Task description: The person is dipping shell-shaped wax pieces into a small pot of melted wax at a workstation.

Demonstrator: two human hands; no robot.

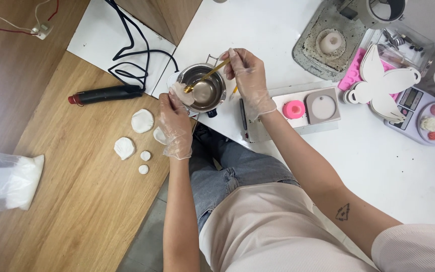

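Both hands wear clear thin gloves. My left hand (174, 123) holds a small pale piece (183, 94) at the near rim of a small steel pot (207, 93). My right hand (248, 80) grips a thin gold-coloured stick (208, 75) whose tip dips into the pot. Pale liquid lies in the pot's bottom. The pot stands at the edge of a white table (378, 161). Several white round casts (142, 121) lie on the wooden table (76, 191) left of my left hand.
A black heat gun (105, 94) with its cable lies on the wood. A bag of white powder (8, 182) sits far left. Right of the pot are a pink mould (294, 109), a grey square mould (322, 106), a white butterfly shape (381, 83) and a scale (421, 113).
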